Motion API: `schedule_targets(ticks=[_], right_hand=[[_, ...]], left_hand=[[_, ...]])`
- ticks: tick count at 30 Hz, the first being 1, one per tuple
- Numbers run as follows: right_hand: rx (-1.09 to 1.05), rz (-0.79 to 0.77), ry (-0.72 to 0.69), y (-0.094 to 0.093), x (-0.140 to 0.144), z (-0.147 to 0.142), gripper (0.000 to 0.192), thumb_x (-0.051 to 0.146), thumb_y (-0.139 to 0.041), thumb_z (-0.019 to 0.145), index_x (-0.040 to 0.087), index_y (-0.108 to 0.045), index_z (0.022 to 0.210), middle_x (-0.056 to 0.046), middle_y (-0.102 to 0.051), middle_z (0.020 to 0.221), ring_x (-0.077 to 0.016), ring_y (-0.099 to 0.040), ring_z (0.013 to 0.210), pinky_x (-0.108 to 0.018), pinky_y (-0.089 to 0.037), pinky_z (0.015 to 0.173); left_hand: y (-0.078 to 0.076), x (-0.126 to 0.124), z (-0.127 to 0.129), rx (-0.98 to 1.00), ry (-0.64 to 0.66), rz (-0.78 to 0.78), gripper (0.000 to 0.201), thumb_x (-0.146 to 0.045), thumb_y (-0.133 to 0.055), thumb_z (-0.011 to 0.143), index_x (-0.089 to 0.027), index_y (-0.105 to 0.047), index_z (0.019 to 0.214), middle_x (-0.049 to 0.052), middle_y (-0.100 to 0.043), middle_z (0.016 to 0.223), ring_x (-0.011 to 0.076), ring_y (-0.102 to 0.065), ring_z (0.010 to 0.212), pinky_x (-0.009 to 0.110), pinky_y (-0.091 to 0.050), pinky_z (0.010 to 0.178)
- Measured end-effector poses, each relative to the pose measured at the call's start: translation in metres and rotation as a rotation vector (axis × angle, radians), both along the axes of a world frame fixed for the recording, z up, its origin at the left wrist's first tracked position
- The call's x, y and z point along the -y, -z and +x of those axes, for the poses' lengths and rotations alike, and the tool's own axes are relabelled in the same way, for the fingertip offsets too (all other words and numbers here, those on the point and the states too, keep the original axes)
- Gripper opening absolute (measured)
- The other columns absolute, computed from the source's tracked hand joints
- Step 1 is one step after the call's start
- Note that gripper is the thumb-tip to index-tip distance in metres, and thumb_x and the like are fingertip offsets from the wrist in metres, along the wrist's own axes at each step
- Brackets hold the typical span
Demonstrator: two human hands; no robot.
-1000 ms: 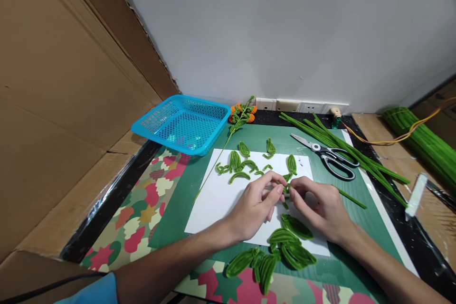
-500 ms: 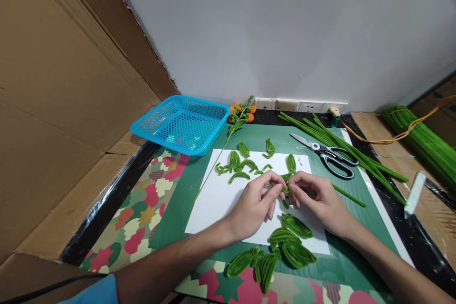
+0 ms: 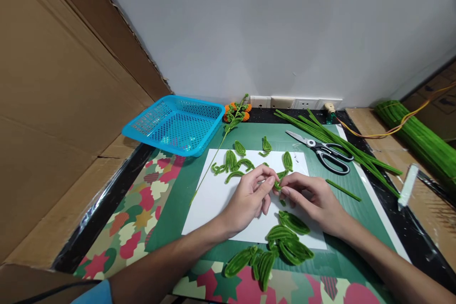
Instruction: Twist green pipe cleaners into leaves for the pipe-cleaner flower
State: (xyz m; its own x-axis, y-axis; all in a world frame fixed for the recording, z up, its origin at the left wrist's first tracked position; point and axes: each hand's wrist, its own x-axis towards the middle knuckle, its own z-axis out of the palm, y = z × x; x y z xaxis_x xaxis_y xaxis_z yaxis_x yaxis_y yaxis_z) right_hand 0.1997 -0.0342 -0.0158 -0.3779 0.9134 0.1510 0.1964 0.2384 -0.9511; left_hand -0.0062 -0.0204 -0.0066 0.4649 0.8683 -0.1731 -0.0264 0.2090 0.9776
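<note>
Grey wall behind, cardboard panels to the left; tabletop (image 3: 117, 209) covered by a leaf-patterned mat and a green cutting mat, with a white sheet (image 3: 217, 204) at its middle.

Head view. Left hand (image 3: 245, 202) and right hand (image 3: 313, 202) meet over the white sheet. Each grip is nearly closed, fingertips pinching one small green pipe-cleaner piece (image 3: 277, 183) between them, just above the paper. Small bent leaves (image 3: 233, 164) lie toward the sheet's far edge; larger finished leaves (image 3: 281, 247) sit at its near edge. Scissors (image 3: 326, 152) and straight green stems (image 3: 338, 142) lie toward the far right corner, blue basket (image 3: 174, 123) at the far left, an orange flower sprig (image 3: 235, 113) by the far edge.

Risk, as judged: the piece is tiny and wiry; an uneven pinch could let it spring loose among the loose leaves, or kink the loop out of shape. A wrist sweeping low could scatter the larger leaves.

Against half a second ago: both hands sit slightly further left, the pinch tighter and lower; the camera has tipped a little. Nothing else on the tabletop has shifted.
</note>
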Motion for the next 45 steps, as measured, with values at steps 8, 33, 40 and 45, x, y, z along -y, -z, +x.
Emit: schedule_targets(ticks=[8, 33, 40, 45], right_hand=[[-0.315, -0.25, -0.045, -0.003, -0.004, 0.0, 0.023, 0.04, -0.071, 0.099, 0.018, -0.072, 0.093, -0.002, -0.07, 0.076, -0.0117, -0.059, 0.058, -0.023, -0.05, 0.055], [-0.057, -0.011, 0.005, -0.012, 0.007, -0.003, 0.019, 0.03, -0.063, 0.103, 0.019, -0.071, 0.09, 0.001, -0.064, 0.072, -0.0118, -0.055, 0.062, -0.023, -0.042, 0.058], [-0.232, -0.211, -0.064, -0.008, 0.01, -0.001, 0.02, 0.033, -0.064, 0.103, 0.018, -0.072, 0.091, 0.0, -0.065, 0.072, -0.0113, -0.057, 0.056, -0.022, -0.046, 0.053], [-0.316, -0.255, -0.121, -0.007, 0.01, 0.001, 0.025, 0.033, -0.071, 0.099, 0.015, -0.074, 0.083, -0.002, -0.066, 0.07, -0.0107, -0.057, 0.054, -0.023, -0.046, 0.053]], left_hand=[[-0.002, 0.0, -0.001, 0.033, 0.108, -0.014, 0.032, -0.052, -0.061, 0.102, -0.02, -0.053, 0.103, -0.003, -0.06, 0.083, 0.0037, -0.052, 0.046, 0.015, -0.032, 0.04], [-0.014, -0.004, -0.009, -0.222, 0.246, 0.158, 0.023, -0.041, -0.048, 0.11, -0.021, -0.053, 0.099, -0.005, -0.051, 0.067, 0.0135, -0.047, 0.063, 0.026, -0.038, 0.063], [-0.011, 0.001, -0.008, -0.198, 0.255, 0.242, 0.02, -0.033, -0.045, 0.11, -0.021, -0.054, 0.097, 0.0, -0.059, 0.076, 0.015, -0.056, 0.065, 0.027, -0.045, 0.066], [-0.007, 0.005, -0.008, -0.16, 0.26, 0.253, 0.018, -0.03, -0.048, 0.108, -0.02, -0.054, 0.095, 0.002, -0.064, 0.083, 0.0143, -0.064, 0.066, 0.025, -0.048, 0.064]])
